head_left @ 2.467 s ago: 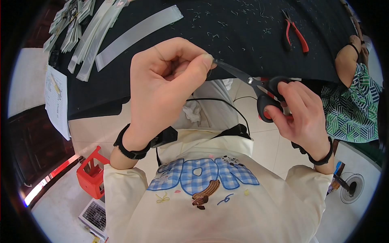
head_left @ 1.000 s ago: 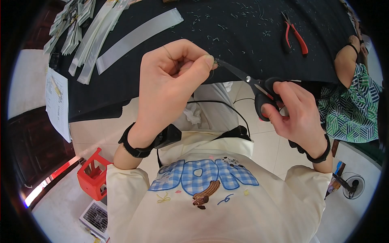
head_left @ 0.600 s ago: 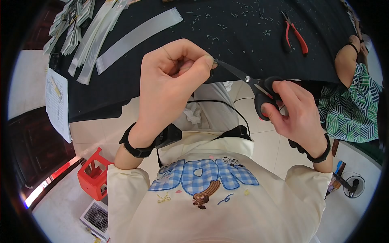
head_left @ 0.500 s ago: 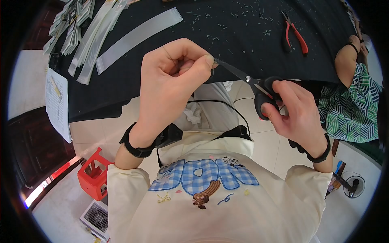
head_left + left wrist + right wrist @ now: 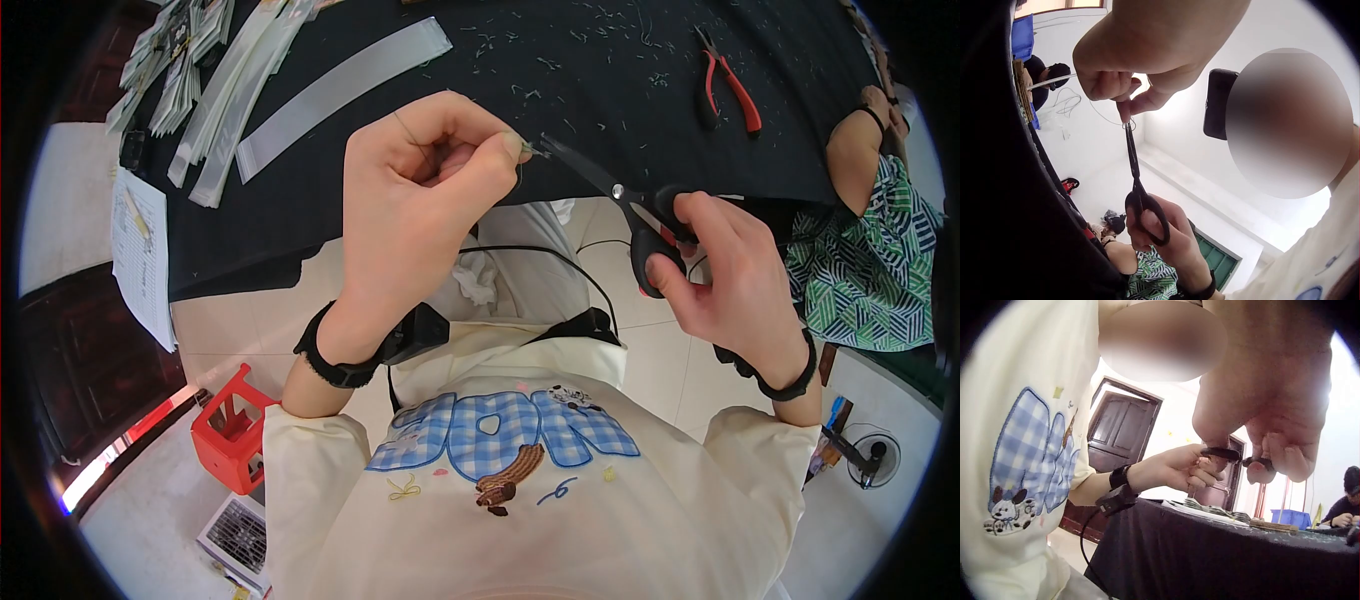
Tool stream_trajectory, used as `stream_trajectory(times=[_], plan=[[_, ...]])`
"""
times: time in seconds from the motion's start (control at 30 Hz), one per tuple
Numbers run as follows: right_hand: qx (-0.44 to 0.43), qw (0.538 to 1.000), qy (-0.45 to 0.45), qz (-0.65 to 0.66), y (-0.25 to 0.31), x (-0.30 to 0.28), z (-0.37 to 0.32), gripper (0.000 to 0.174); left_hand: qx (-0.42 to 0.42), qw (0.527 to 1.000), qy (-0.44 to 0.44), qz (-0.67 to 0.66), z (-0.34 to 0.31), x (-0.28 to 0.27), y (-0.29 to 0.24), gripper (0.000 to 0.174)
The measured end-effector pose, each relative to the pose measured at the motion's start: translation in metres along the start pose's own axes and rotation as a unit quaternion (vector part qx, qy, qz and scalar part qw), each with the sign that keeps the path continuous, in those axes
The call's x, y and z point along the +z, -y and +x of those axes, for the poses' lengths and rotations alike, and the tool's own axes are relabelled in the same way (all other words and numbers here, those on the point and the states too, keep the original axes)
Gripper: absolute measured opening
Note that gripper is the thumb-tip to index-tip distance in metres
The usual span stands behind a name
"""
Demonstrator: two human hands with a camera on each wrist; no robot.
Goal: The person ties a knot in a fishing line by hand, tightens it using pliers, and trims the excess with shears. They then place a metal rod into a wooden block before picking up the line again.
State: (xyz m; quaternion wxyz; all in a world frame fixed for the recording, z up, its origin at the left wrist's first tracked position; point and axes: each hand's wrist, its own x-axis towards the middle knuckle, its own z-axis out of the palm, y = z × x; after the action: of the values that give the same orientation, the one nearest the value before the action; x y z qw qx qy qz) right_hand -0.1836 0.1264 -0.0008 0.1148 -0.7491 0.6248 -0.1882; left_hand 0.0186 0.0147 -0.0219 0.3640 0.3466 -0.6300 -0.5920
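My left hand [image 5: 425, 190] pinches a small greenish bit with a thin thread [image 5: 527, 147] between thumb and index fingertip. A strand of that thread hangs below the fingertips, and a fine line crosses the hand; in the left wrist view the thread [image 5: 1105, 117] curves in a loop. My right hand [image 5: 735, 265] holds black-handled scissors [image 5: 618, 192], thumb and fingers in the loops. Their blades point at the left fingertips, the tips just short of the pinched bit. In the right wrist view the left hand [image 5: 1175, 469] lies behind the scissor handles [image 5: 1221, 453].
On the black-covered table [image 5: 480, 95] are red-handled pliers [image 5: 730, 85], clear plastic strips [image 5: 345, 95], stacked packets [image 5: 180, 70] and scattered thread clippings [image 5: 530, 95]. A written sheet [image 5: 140, 255] hangs over the left edge. A red stool [image 5: 230, 430] stands at lower left. Another person's arm [image 5: 860, 150] is at right.
Just now the scissors have drawn slightly away from the left fingertips, where the greenish bit shows more. Earlier, both hands shifted a little and the blade tips met the fingertips.
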Motion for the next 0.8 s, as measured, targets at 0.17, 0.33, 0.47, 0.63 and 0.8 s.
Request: stream_trajectory(times=[0.17,0.33,0.47,0.63,0.8], plan=[[0.004,1.0,0.011,0.001,0.0017,-0.0011,0.0002,0.03,0.011,1.0,-0.004,0.02,0.0,0.0011,0.0011,0.007],[0.011,1.0,0.018,-0.006,0.0014,-0.0001,0.0006,0.031,0.034,0.998,-0.015,0.059,0.0,0.0032,0.0007,0.005],[0.003,1.0,0.014,0.001,0.0019,-0.0005,0.0011,0.031,0.053,0.995,-0.036,0.079,0.0007,0.0042,0.0024,0.004],[-0.003,1.0,0.009,-0.006,0.0018,-0.0001,0.0013,0.031,0.079,0.992,-0.079,0.061,0.0049,0.0083,0.0073,0.005],[-0.005,1.0,0.02,0.003,0.0,0.0032,0.0022,0.031,0.078,0.992,-0.08,0.053,0.0051,0.0099,0.007,0.005]])
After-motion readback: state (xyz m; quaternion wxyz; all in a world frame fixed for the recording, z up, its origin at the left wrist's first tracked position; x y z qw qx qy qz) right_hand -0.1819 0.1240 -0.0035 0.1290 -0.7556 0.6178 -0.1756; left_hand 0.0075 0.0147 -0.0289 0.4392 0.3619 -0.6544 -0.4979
